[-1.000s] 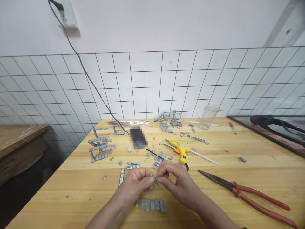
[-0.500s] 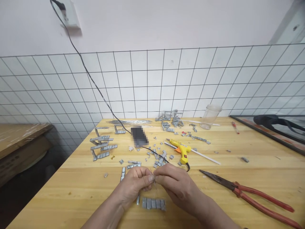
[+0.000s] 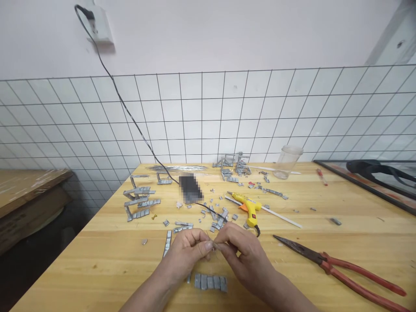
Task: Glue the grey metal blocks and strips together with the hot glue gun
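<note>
My left hand [image 3: 191, 250] pinches a thin piece of wire [image 3: 214, 248] between thumb and forefinger. From the other side, my right hand [image 3: 241, 248] has its thumb and fingertips closed on the same wire, touching the left fingertips. Fine wire ends stick out around the pinch; the rest is hidden by the fingers. Just below the hands lies a row of grey metal strips [image 3: 210, 282] side by side on the wooden table [image 3: 107, 268]. A narrow segmented grey strip [image 3: 167, 242] lies partly behind my left hand.
A yellow glue gun [image 3: 249, 207] and red-handled pliers [image 3: 325, 260] lie to the right. Small grey frames [image 3: 139, 201] stand at left, others [image 3: 238, 164] at back. A blurred dark object [image 3: 190, 188], a wire bundle [image 3: 177, 168] and a clear cup [image 3: 287, 161] sit farther off.
The whole view has shifted slightly, so things appear a little lower. My right fingers have shifted and bent a bit more around the wire; both hands stay together.
</note>
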Demonstrator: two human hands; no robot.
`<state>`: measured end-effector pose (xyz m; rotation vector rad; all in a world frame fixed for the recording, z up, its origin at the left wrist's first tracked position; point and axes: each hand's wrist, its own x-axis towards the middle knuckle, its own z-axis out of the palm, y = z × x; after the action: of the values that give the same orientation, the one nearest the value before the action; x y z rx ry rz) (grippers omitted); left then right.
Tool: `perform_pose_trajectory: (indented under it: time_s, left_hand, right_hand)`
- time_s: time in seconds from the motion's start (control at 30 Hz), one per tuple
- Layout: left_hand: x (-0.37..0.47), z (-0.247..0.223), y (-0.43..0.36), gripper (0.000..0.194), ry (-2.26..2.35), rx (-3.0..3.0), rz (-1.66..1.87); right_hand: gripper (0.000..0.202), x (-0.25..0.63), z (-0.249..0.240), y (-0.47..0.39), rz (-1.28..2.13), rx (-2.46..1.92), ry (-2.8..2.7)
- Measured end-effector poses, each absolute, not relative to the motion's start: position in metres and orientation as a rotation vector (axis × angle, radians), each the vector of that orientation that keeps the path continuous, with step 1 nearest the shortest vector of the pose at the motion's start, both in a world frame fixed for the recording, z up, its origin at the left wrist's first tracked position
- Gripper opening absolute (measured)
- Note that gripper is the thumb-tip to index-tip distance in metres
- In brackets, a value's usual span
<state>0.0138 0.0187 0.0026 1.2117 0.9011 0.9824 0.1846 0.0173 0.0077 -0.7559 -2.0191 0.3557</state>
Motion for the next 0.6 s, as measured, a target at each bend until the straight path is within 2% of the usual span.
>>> perform_pose_trajectory:
  time_s: [0.4, 0.6]
  left_hand:
    - [0.015, 0.001, 0.019, 0.038, 0.804, 1.075, 0.937]
    - [0.016, 0.008, 0.017, 0.035, 0.891, 1.249, 0.970]
  right_hand:
    - [0.015, 0.182, 0.015, 0.017, 0.858, -0.959, -1.806]
    - [0.015, 0.182, 0.018, 0.015, 1.019, -1.007, -1.704]
